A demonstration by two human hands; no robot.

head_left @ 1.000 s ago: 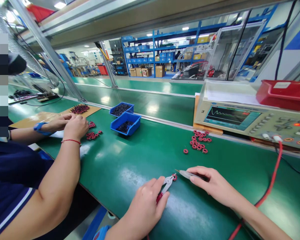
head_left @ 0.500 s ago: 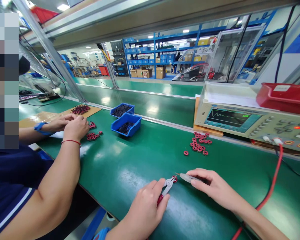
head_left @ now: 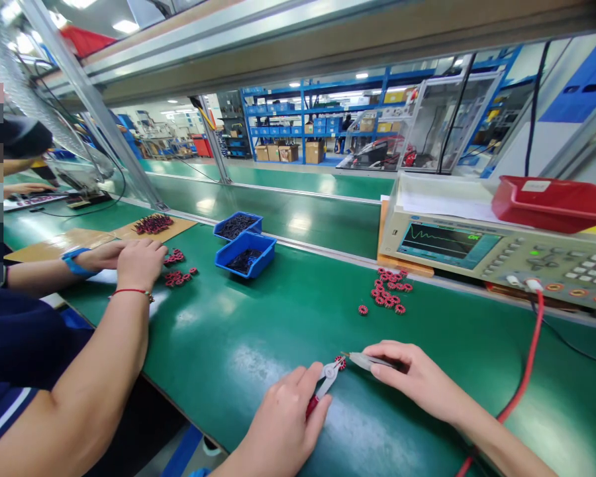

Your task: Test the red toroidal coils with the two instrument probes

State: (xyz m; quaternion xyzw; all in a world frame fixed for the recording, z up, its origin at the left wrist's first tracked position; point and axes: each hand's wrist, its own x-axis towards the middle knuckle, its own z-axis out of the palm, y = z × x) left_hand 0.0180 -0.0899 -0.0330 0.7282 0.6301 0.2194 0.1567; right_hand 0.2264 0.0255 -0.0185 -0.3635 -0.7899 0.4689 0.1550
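Observation:
My left hand is closed around small pliers with grey jaws and a red handle. At the jaw tips sits a small red wire-wound ring, just above or on the green bench top. In my right hand is a slim grey pointed tool, perhaps tweezers or a probe. Its copper-coloured tip points left, close to the ring; I cannot tell whether they touch. Several more red wound rings lie in a loose pile beyond my right hand.
A bench test instrument with a lit screen stands at the right, a red bin on top. Its red cable runs down past my right forearm. Two blue bins hold dark parts. At left, a co-worker's hands work near more rings.
The whole view has shifted slightly. The instrument's red light is out and a green one is lit. Both my hands keep their tools at the ring, almost unmoved.

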